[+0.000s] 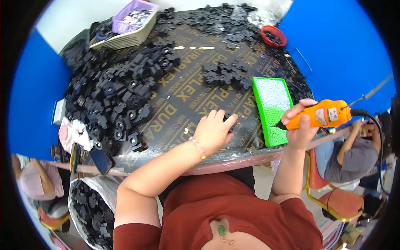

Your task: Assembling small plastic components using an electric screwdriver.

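Note:
My right hand (300,127) is wrapped round an orange electric screwdriver (318,115), held sideways with its black nose pointing left. The tip is over a green tray (267,135) with a perforated plate, where many small pale screws (273,93) stand packed at the far end. My left hand (213,132) rests low over the table near its front edge, fingers curled onto a small black plastic part (230,120), mostly hidden beneath them. Beyond it lies a cluster of flat black plastic parts (225,74).
Black housings (121,96) pile up on the left, black discs (216,25) at the back. A beige basket (133,40), a purple basket (121,27) and a red bowl (274,28) stand far off. Blue panels (341,50) flank the table. A cable trails right; a phone (100,161) lies front left.

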The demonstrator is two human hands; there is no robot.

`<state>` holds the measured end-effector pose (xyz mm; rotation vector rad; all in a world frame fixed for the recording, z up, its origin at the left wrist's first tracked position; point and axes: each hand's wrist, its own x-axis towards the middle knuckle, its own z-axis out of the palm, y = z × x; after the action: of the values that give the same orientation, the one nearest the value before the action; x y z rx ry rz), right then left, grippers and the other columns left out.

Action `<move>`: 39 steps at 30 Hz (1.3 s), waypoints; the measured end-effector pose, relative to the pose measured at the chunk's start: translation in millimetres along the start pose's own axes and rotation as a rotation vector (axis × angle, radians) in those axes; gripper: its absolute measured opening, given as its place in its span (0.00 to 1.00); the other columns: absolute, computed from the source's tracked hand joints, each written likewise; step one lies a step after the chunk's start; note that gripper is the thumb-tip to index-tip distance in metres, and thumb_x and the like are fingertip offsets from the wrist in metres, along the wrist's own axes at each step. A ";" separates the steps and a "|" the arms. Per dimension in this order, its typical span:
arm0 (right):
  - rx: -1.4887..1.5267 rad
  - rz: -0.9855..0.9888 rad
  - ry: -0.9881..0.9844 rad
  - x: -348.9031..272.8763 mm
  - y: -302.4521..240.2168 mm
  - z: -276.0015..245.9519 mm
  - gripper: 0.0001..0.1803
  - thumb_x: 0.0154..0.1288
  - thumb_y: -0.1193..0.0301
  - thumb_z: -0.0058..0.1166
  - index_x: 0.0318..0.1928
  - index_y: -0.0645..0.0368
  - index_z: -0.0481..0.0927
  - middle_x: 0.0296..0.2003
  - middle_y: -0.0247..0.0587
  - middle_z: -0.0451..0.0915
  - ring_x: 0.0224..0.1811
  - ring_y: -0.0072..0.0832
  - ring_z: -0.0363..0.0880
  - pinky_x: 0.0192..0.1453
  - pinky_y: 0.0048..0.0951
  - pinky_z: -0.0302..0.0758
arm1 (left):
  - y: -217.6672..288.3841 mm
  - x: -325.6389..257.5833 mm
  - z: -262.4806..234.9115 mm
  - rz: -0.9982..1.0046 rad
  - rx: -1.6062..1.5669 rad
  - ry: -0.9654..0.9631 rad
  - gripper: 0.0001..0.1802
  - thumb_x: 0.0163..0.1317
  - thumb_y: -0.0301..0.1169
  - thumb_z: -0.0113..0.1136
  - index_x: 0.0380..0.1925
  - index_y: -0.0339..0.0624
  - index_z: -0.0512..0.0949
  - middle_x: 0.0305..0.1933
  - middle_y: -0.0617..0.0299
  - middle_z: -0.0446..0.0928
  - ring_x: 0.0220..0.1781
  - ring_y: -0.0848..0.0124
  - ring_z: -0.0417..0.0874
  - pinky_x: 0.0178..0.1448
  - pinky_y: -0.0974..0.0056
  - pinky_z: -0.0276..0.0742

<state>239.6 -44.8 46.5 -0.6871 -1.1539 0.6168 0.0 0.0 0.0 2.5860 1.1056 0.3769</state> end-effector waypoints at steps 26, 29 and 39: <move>-0.086 0.001 0.040 6.9 -7.1 -40.6 0.18 0.71 0.66 0.57 0.54 0.62 0.70 0.28 0.40 0.76 0.23 0.26 0.73 0.27 0.26 0.72 | -40.0 -325.7 -138.5 -1.229 1.024 0.631 0.41 0.63 0.52 0.61 0.74 0.58 0.60 0.78 0.50 0.56 0.80 0.48 0.53 0.74 0.28 0.44; -0.083 -0.010 0.083 4.2 -8.5 -41.8 0.18 0.71 0.65 0.58 0.54 0.61 0.70 0.28 0.39 0.76 0.23 0.25 0.73 0.28 0.26 0.73 | -28.6 -223.5 -118.8 -0.726 0.578 0.708 0.37 0.55 0.34 0.70 0.67 0.46 0.71 0.75 0.48 0.62 0.77 0.49 0.59 0.77 0.48 0.49; -0.133 -0.027 0.072 5.5 -5.2 -32.0 0.18 0.69 0.68 0.60 0.52 0.62 0.70 0.27 0.39 0.77 0.22 0.23 0.75 0.29 0.23 0.75 | -77.0 66.7 -16.8 -0.179 0.021 0.292 0.49 0.57 0.59 0.64 0.73 0.46 0.60 0.78 0.35 0.47 0.80 0.42 0.49 0.78 0.42 0.52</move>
<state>272.1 -49.4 45.7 -0.7998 -1.1428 0.4922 -11.7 102.5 -5.3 2.4774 1.4314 0.7198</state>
